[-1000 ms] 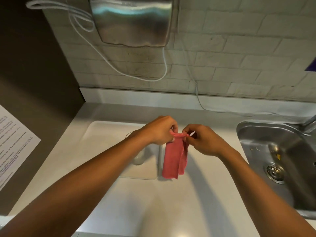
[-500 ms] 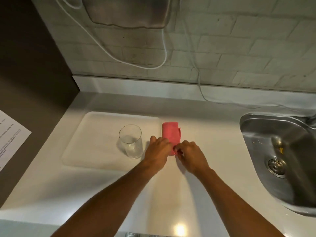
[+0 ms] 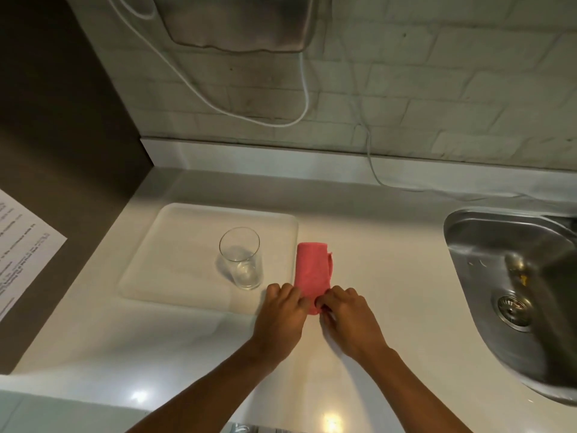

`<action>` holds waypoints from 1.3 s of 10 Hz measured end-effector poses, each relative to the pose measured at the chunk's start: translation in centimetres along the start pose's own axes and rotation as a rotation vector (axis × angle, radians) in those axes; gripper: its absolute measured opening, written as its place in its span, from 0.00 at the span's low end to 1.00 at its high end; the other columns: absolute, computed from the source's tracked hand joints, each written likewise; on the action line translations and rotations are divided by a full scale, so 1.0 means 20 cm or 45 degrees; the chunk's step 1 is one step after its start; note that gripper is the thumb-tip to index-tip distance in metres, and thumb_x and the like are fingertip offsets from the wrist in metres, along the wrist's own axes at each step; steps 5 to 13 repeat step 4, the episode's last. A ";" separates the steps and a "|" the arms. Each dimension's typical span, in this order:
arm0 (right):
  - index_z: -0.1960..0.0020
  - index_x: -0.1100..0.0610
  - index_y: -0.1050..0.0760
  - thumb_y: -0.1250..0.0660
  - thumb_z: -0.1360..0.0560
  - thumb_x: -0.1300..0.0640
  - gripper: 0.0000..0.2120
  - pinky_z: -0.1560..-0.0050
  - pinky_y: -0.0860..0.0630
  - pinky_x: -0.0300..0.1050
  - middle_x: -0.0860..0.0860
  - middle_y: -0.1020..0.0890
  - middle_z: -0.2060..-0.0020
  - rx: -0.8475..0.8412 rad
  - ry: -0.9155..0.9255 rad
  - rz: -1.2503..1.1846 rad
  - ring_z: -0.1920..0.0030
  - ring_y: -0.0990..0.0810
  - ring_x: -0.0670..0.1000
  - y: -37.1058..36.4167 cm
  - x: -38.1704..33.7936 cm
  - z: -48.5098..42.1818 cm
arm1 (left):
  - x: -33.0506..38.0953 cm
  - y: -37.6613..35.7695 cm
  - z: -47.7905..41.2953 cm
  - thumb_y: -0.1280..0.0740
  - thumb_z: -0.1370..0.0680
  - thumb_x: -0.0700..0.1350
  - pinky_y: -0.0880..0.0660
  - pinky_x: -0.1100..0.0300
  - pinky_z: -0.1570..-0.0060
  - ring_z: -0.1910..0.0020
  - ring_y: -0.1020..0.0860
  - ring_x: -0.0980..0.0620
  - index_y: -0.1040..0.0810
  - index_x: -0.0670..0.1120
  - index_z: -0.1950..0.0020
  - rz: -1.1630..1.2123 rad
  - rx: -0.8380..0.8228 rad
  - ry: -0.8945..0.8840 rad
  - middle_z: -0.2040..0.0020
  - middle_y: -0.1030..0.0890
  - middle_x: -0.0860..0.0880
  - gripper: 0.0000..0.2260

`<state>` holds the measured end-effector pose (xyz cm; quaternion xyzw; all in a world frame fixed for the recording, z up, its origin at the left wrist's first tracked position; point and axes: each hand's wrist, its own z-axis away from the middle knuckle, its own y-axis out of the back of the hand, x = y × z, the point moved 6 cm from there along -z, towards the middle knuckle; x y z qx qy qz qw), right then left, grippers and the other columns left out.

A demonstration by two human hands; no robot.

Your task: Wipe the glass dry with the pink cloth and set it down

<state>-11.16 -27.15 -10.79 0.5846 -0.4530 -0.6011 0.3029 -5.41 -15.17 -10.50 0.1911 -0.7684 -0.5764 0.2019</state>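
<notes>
At the far left, a white printed paper sheet (image 3: 22, 245) is seen on the dark brown side panel (image 3: 62, 120); lines of black text are printed on it, but they are too small and blurred to be read. A white rectangular plastic tray (image 3: 175, 245) is placed on the white glossy countertop (image 3: 156, 354). The clear cylindrical drinking glass (image 3: 242, 259) is set upright on the right part of this tray, and it is touched by no hand.

Just beside the tray's right edge, the folded pink cloth (image 3: 312, 270) is laid flat on the countertop. Its near end is held by both hands. The left hand (image 3: 282, 317) is placed at the near left corner of the cloth; its fingers (image 3: 292, 295) are bent down onto the fabric. Whether the cloth is pinched or only pressed by them cannot be told. The right hand (image 3: 346, 320) is placed at the near right corner, and the cloth's edge seems to be pinched between its curled fingertips (image 3: 324, 303).

At the right, a stainless steel sink (image 3: 487, 239) with a round drain is seen. On the white brick wall (image 3: 437, 89) behind, a brushed metal box (image 3: 243, 23) and white cables (image 3: 224, 110) are mounted. No brand name can be read.
</notes>
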 end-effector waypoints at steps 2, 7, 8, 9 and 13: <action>0.48 0.54 0.16 0.33 0.23 0.61 0.08 0.55 0.25 0.50 0.50 0.15 0.51 -0.060 0.005 -0.052 0.57 0.23 0.56 0.00 0.00 0.01 | 0.01 -0.01 0.02 0.22 0.28 0.44 0.21 0.53 0.57 0.60 0.19 0.46 0.16 0.47 0.56 0.059 -0.096 0.060 0.58 0.15 0.48 0.05; 0.45 0.55 0.16 0.32 0.22 0.54 0.10 0.49 0.24 0.53 0.53 0.15 0.50 -0.018 -0.065 -0.181 0.51 0.21 0.59 0.04 0.01 0.00 | -0.01 0.10 -0.03 0.28 0.21 0.47 0.22 0.47 0.35 0.37 0.18 0.40 0.19 0.38 0.35 0.265 -0.005 0.150 0.37 0.16 0.40 0.18; 0.45 0.55 0.16 0.32 0.22 0.54 0.10 0.49 0.24 0.53 0.53 0.15 0.50 -0.018 -0.065 -0.181 0.51 0.21 0.59 0.04 0.01 0.00 | -0.01 0.10 -0.03 0.28 0.21 0.47 0.22 0.47 0.35 0.37 0.18 0.40 0.19 0.38 0.35 0.265 -0.005 0.150 0.37 0.16 0.40 0.18; 0.45 0.55 0.16 0.32 0.22 0.54 0.10 0.49 0.24 0.53 0.53 0.15 0.50 -0.018 -0.065 -0.181 0.51 0.21 0.59 0.04 0.01 0.00 | -0.01 0.10 -0.03 0.28 0.21 0.47 0.22 0.47 0.35 0.37 0.18 0.40 0.19 0.38 0.35 0.265 -0.005 0.150 0.37 0.16 0.40 0.18; 0.45 0.55 0.16 0.32 0.22 0.54 0.10 0.49 0.24 0.53 0.53 0.15 0.50 -0.018 -0.065 -0.181 0.51 0.21 0.59 0.04 0.01 0.00 | -0.01 0.10 -0.03 0.28 0.21 0.47 0.22 0.47 0.35 0.37 0.18 0.40 0.19 0.38 0.35 0.265 -0.005 0.150 0.37 0.16 0.40 0.18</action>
